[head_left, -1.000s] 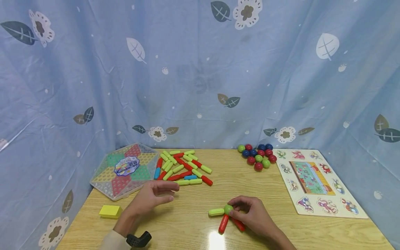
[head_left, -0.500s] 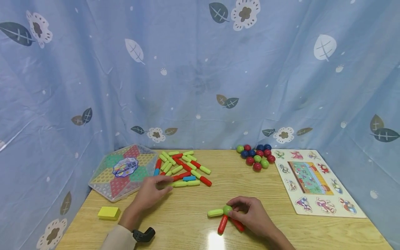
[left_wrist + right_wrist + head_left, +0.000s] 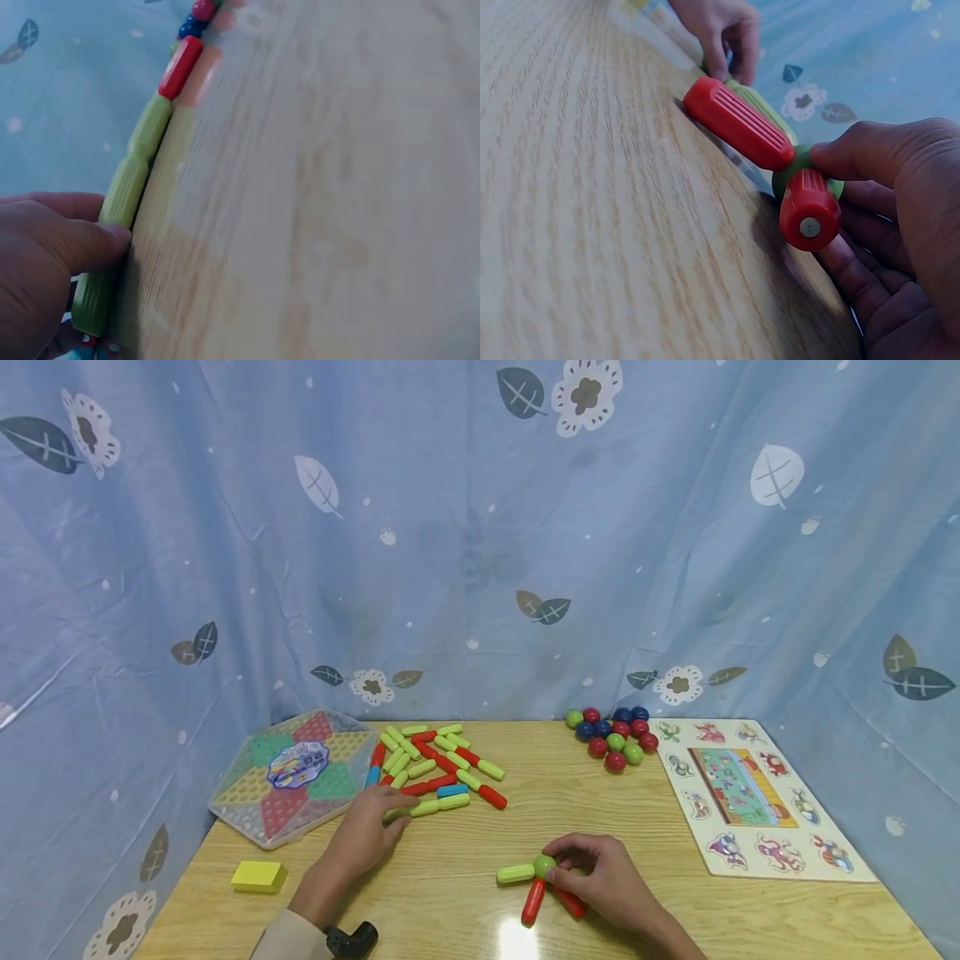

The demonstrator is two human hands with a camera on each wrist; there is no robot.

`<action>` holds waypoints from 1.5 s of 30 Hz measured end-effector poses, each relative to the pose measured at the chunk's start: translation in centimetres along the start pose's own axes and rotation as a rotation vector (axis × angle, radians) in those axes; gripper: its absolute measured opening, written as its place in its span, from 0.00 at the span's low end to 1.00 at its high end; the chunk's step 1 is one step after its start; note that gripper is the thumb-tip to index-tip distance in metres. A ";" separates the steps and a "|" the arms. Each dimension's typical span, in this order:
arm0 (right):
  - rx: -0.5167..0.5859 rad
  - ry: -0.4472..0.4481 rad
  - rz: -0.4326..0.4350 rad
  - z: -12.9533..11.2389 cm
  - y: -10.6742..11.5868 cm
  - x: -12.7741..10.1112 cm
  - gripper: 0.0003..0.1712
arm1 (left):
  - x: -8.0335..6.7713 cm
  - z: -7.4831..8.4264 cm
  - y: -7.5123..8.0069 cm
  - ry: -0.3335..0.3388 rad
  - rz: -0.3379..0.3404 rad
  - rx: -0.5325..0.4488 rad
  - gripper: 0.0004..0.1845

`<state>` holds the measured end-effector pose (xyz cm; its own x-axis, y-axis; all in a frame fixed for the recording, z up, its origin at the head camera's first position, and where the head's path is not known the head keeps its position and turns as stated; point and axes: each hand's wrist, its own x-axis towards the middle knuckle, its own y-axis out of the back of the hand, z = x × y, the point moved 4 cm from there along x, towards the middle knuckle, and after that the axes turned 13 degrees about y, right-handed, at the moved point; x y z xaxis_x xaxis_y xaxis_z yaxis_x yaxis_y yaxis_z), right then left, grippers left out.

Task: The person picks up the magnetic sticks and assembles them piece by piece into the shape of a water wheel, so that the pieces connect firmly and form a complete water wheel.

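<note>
Left hand (image 3: 369, 823), thumb and fingers drawn together, pinched a green stick (image 3: 95, 298) at the near edge of a stick pile (image 3: 444, 763); right hand (image 3: 603, 878) pinched a green ball (image 3: 544, 866), two red sticks (image 3: 533, 902) and a yellow-green rod (image 3: 515, 874) radiating from it; coloured balls (image 3: 597, 747) lay beyond.

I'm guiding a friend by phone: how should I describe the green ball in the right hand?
On the wooden table, find the picture board on the right, then go left to the right hand near the front. Its fingers hold the green ball. The other green balls lie clustered at the back; only this one has two red sticks and a yellow-green stick touching it.
</note>
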<state>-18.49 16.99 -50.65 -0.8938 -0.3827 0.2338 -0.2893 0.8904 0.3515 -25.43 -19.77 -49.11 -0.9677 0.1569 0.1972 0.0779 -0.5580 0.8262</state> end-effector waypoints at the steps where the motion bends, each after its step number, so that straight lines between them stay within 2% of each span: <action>1: 0.000 0.000 0.000 0.0 0.0 0.0 0.13 | -0.1 0.0 0.0 0.008 -0.003 0.005 0.15; 9: -0.002 0.019 0.006 -0.1 -0.1 -0.1 0.13 | -0.5 -0.6 0.3 0.054 -0.012 0.034 0.13; 12: -0.001 0.022 0.005 -0.1 -0.2 -0.1 0.13 | -0.7 -0.6 0.8 0.068 0.020 0.051 0.13; 14: -0.001 0.024 0.003 -0.1 -0.1 -0.1 0.13 | -0.7 -0.3 1.2 0.066 0.067 0.044 0.14; 16: -0.003 0.030 0.002 -0.1 -0.1 -0.1 0.13 | -0.8 0.3 1.4 0.061 0.111 -0.022 0.15; 19: -0.003 0.034 -0.003 -0.1 0.0 -0.1 0.13 | -0.8 1.8 1.2 0.024 0.124 -0.184 0.15; 22: -0.003 0.036 -0.013 0.0 0.1 -0.1 0.13 | -1.0 3.7 0.0 -0.047 0.062 -0.305 0.14; 24: -0.004 0.036 -0.020 0.0 0.1 -0.1 0.14 | -1.2 5.1 -1.1 -0.091 -0.016 -0.341 0.14; 29: -0.022 0.041 -0.035 0.0 0.0 0.0 0.13 | -1.6 8.0 -3.9 -0.140 -0.234 -0.350 0.15; 32: -0.023 0.043 -0.042 0.0 -0.1 0.0 0.14 | -1.7 9.3 -5.1 -0.150 -0.317 -0.344 0.16; 39: -0.007 0.048 -0.037 0.0 -0.2 0.0 0.16 | -1.6 11.3 -7.1 -0.185 -0.419 -0.344 0.12; 45: -0.005 0.048 -0.045 -0.1 -0.1 0.0 0.13 | -1.5 12.1 -7.8 -0.196 -0.437 -0.359 0.12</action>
<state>-18.38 16.88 -50.60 -0.8623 -0.4340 0.2608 -0.3271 0.8706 0.3674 -21.66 -5.78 -49.51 -0.8267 0.5627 0.0010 -0.4368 -0.6428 0.6293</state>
